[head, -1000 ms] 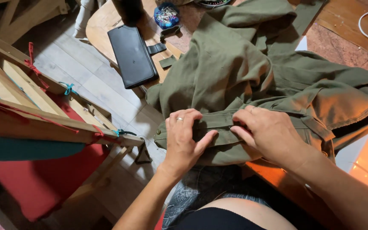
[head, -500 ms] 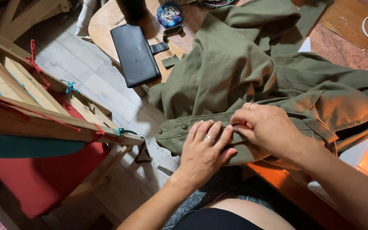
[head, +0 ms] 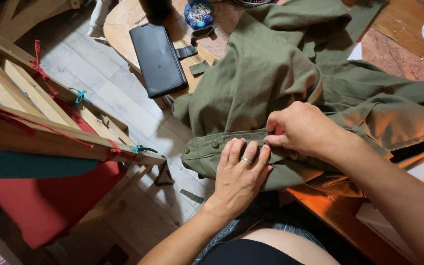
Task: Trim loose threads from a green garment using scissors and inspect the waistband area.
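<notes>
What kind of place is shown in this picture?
Probably a home sewing corner: an olive green garment lies on a wooden table by a pincushion full of pins, above a plank floor.

no packages, labels, signs or screens visible anywhere in view

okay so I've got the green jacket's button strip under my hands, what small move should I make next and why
Probably slide the left hand a little further along the button strip toward its free end, smoothing it flat. That hand lies open on the strip of the green jacket while the right hand pinches the cloth beside it, and the strip's end with its buttons hangs unsupported past the table edge.
</notes>
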